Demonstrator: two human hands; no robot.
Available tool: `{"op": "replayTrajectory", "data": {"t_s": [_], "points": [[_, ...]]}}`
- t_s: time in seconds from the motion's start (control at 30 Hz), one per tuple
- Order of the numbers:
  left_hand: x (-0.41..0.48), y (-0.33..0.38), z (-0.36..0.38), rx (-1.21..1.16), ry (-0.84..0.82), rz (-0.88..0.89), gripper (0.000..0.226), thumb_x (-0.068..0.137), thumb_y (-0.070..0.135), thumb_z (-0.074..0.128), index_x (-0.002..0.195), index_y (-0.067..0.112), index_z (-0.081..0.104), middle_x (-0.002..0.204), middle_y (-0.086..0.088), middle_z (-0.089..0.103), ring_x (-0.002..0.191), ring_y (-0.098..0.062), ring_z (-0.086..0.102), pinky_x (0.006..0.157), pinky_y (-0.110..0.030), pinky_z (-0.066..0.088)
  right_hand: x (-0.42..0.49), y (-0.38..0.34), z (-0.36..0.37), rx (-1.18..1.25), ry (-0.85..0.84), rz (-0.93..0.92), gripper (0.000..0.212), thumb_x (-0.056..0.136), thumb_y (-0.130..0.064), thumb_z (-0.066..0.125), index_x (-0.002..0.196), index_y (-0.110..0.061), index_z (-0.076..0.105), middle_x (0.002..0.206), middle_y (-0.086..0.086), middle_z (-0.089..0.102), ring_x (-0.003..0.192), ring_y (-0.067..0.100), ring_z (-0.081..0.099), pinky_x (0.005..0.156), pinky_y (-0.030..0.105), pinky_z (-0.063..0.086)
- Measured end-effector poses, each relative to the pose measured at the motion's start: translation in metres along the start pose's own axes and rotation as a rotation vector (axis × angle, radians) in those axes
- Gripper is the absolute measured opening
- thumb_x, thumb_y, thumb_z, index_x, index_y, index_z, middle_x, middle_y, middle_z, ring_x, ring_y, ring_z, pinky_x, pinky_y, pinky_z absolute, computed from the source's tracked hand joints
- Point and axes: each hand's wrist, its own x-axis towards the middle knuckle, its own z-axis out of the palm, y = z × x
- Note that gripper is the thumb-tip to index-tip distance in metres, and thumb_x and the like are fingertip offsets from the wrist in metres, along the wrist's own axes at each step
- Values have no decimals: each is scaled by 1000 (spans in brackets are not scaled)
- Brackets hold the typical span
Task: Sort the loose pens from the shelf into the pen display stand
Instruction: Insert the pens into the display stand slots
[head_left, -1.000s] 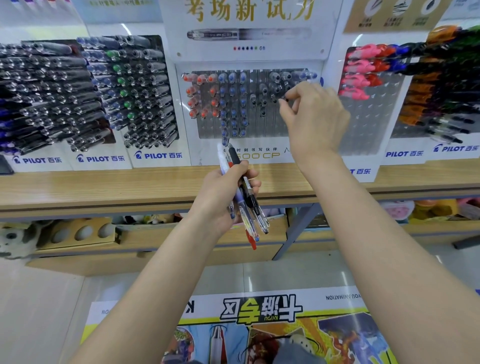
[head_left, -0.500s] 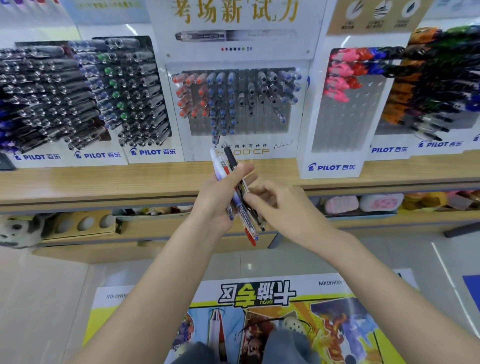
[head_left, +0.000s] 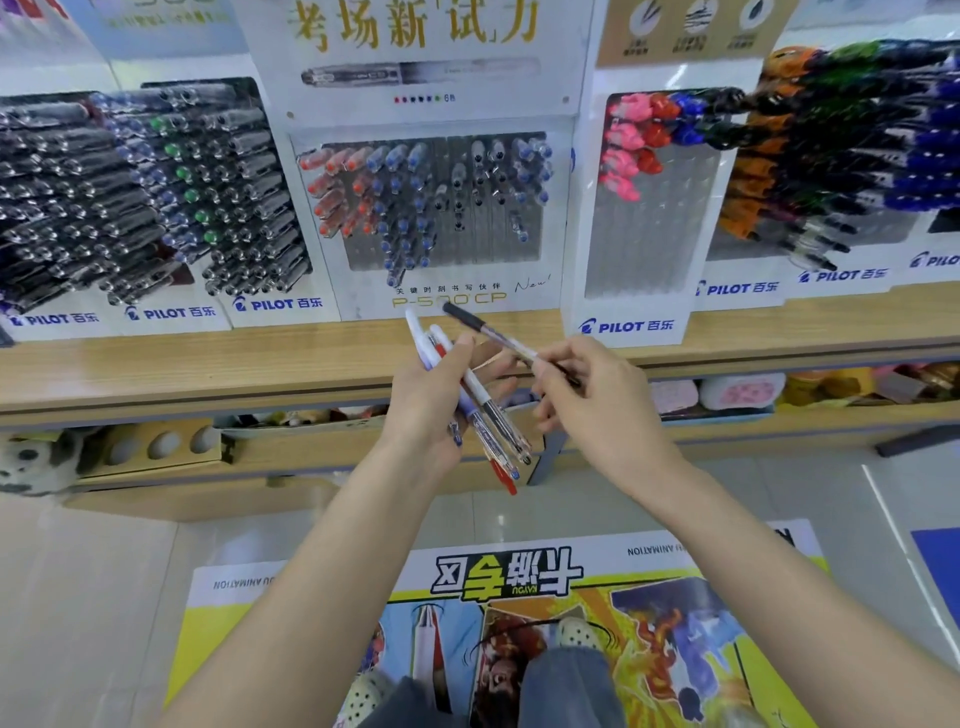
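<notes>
Since 0.5 s ago, right hand (head_left: 597, 400) has drawn 1 black-capped pen (head_left: 498, 335) out of the bundle and now pinches it between thumb and fingertips, fingers closed on the barrel, cap pointing up and left toward the pen display stand (head_left: 441, 291). Left hand (head_left: 436, 400) stays wrapped around the remaining pens (head_left: 480, 410), thumb pressed across them; their tips hang below the palm, with a red end lowest. Both hands hover in front of the wooden shelf (head_left: 208, 364), below the stand, whose slots hold red, blue and black pens. Neighbouring stand (head_left: 644, 234) to the right carries pink and red pens in its upper rows.
</notes>
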Motion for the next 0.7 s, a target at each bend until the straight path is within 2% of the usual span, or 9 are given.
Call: {"op": "replayTrajectory", "data": {"t_s": [0.07, 0.17, 0.27, 0.4, 0.5, 0.63, 0.7], "points": [[-1, 1, 2, -21, -10, -11, 17, 95, 18, 54, 99, 3, 60, 79, -5, 72, 58, -12, 66, 57, -25, 57, -2, 0, -9, 29, 65, -53, 11, 90, -13, 58, 84, -23, 58, 77, -7, 64, 57, 5, 61, 54, 19, 53], [-4, 2, 8, -78, -45, -57, 21, 93, 23, 56, 84, 5, 60, 58, 1, 59, 44, -7, 49, 46, -18, 46, -4, 0, -22, -63, 90, -184, 7, 88, -15, 61, 89, -22, 63, 73, -15, 62, 67, 7, 62, 62, 18, 48], [-5, 2, 22, -172, -75, -71, 18, 93, 20, 56, 79, 10, 54, 58, 3, 55, 42, -5, 45, 42, -15, 42, -7, -1, -34, -53, 121, -255, 8, 88, -19, 61, 90, -27, 63, 71, -18, 62, 66, 7, 63, 63, 18, 49], [-9, 4, 49, -208, -117, -66, 17, 94, 15, 54, 78, 11, 50, 55, 3, 52, 40, -5, 43, 40, -13, 38, -11, -7, -53, 266, 103, -114, 15, 88, -31, 49, 94, -26, 63, 64, -1, 63, 57, 16, 66, 57, 24, 54], [-17, 3, 70, -166, -153, -40, 19, 94, 14, 53, 76, 10, 51, 54, 3, 52, 41, -5, 43, 39, -13, 37, -12, -10, -72, 387, 125, -40, 21, 87, -33, 47, 93, -20, 63, 66, 3, 62, 57, 16, 64, 56, 26, 55], [-25, -3, 98, -119, -184, -26, 20, 94, 17, 54, 77, 9, 50, 56, 1, 54, 42, -6, 45, 39, -14, 39, -8, -12, -101, 325, 277, -92, 13, 92, -17, 54, 87, -12, 65, 61, -3, 60, 56, 12, 61, 55, 21, 51], [-26, -7, 110, -121, -154, -32, 22, 95, 20, 53, 78, 7, 49, 58, -1, 54, 43, -8, 45, 39, -16, 41, -5, -10, -117, 218, 397, -157, 12, 92, -15, 55, 85, -12, 64, 60, -3, 60, 57, 11, 61, 54, 25, 51]]}}
